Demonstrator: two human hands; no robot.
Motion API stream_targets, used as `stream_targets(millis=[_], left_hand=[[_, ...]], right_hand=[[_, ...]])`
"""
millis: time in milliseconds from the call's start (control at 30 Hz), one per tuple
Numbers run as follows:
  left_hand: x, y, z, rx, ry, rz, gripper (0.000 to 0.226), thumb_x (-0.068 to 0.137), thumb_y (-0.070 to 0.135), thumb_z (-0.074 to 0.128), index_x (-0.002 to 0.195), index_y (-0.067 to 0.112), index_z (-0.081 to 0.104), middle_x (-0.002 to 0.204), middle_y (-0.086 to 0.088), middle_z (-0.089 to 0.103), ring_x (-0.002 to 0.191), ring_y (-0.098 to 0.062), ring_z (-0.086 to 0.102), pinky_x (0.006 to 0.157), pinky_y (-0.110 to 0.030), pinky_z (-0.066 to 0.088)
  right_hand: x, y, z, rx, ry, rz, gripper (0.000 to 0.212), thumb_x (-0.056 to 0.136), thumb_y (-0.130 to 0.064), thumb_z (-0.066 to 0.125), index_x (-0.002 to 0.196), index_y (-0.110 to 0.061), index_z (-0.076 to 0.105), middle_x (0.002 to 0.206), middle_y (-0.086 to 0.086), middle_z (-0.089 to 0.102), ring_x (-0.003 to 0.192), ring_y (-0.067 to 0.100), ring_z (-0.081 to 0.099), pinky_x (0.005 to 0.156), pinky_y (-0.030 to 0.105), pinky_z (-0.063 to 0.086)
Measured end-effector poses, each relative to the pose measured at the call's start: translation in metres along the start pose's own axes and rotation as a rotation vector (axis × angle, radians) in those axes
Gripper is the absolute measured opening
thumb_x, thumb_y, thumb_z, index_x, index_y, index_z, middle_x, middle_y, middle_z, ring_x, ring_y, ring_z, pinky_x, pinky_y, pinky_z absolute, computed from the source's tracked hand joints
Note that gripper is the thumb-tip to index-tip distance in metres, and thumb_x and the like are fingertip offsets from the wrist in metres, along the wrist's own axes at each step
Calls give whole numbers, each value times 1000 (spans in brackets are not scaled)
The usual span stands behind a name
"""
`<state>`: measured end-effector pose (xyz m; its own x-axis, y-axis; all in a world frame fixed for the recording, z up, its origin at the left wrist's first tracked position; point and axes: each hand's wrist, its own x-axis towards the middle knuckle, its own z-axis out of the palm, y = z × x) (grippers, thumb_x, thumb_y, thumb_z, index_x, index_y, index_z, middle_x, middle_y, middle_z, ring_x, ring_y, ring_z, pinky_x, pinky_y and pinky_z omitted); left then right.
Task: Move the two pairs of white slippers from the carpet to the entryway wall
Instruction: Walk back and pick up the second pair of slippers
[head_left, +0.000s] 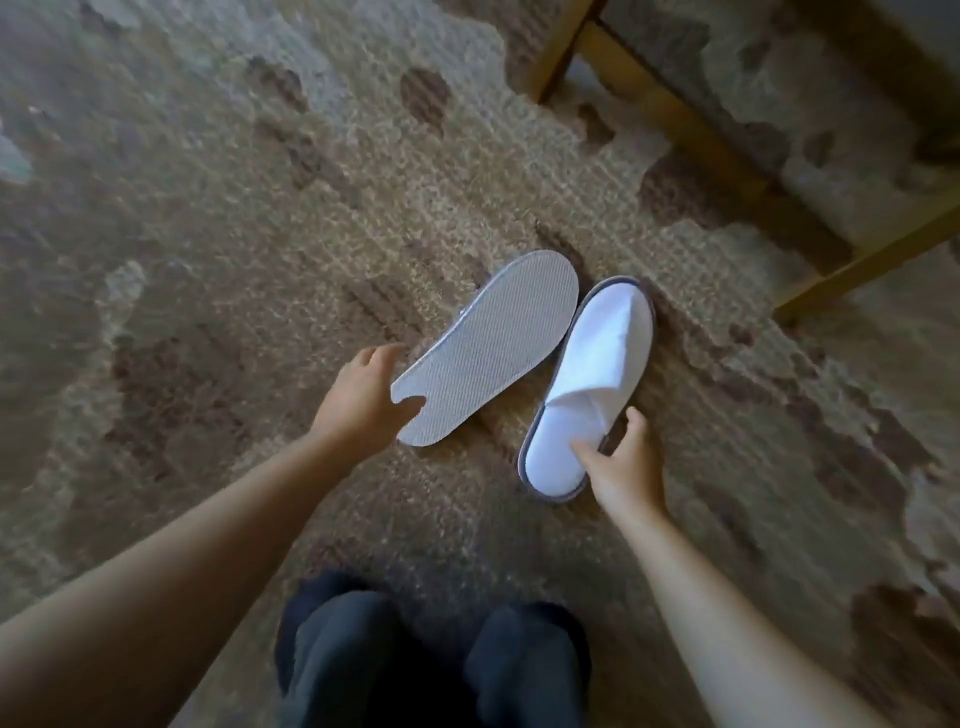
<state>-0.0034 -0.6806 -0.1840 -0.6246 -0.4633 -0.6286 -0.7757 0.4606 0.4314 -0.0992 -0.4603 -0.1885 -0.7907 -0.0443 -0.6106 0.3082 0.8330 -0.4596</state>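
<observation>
Two white slippers lie side by side on the patterned brown carpet. The left slipper is upside down, its ribbed grey sole facing up. My left hand holds its heel end, thumb on the sole and fingers past the edge. The right slipper sits upright, toe pointing away from me. My right hand pinches its heel rim, thumb inside the opening and a finger along the outer side. No other slippers are in sight.
Wooden furniture legs and rails stand at the upper right, close beyond the slippers. My dark-trousered legs are at the bottom centre. Carpet stretches to the left and ahead.
</observation>
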Motion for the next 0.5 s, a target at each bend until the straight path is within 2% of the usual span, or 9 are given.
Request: stream_targets(millis=[100, 200, 267, 333, 400, 500], left_hand=[[41, -11, 36, 21, -45, 18, 71, 76, 29, 66, 135, 12, 29, 139, -17, 39, 125, -35, 38, 102, -44, 34], [57, -16, 57, 55, -25, 19, 67, 76, 33, 65, 131, 12, 34, 131, -18, 44, 120, -37, 38, 98, -47, 35], [57, -19, 61, 104, -10, 5, 61, 75, 34, 65, 124, 8, 40, 125, -19, 47, 116, -37, 41, 94, -47, 38], [53, -20, 62, 135, -12, -1, 49, 74, 34, 66, 109, 4, 49, 116, -19, 51, 107, -37, 45, 84, -45, 41], [49, -20, 64, 75, -14, -28, 39, 73, 31, 67, 97, 4, 51, 107, -17, 52, 98, -34, 47, 75, -40, 40], [46, -21, 66, -31, -23, -47, 30, 75, 28, 66, 88, 11, 44, 91, -10, 51, 78, -26, 46, 58, -33, 34]], right_hand=[[39, 31, 31, -20, 48, 102, 91, 68, -29, 74, 137, -1, 21, 144, 20, 34, 131, 36, 34, 108, 47, 32], [50, 41, 53, -59, 158, 173, 95, 64, -41, 75, 135, -1, 26, 141, 23, 35, 130, 37, 34, 106, 47, 30], [48, 41, 63, -72, 201, 181, 98, 63, -39, 76, 136, -2, 23, 142, 22, 32, 131, 37, 30, 106, 47, 26], [44, 39, 70, -58, 202, 175, 101, 64, -37, 76, 139, -5, 16, 144, 21, 28, 132, 37, 27, 108, 48, 25], [40, 37, 73, -50, 208, 146, 103, 63, -33, 77, 139, -6, 14, 145, 21, 27, 132, 36, 26, 109, 46, 24], [39, 37, 74, 40, 258, 65, 105, 59, -22, 81, 140, -7, 15, 144, 21, 28, 131, 36, 27, 105, 34, 21]])
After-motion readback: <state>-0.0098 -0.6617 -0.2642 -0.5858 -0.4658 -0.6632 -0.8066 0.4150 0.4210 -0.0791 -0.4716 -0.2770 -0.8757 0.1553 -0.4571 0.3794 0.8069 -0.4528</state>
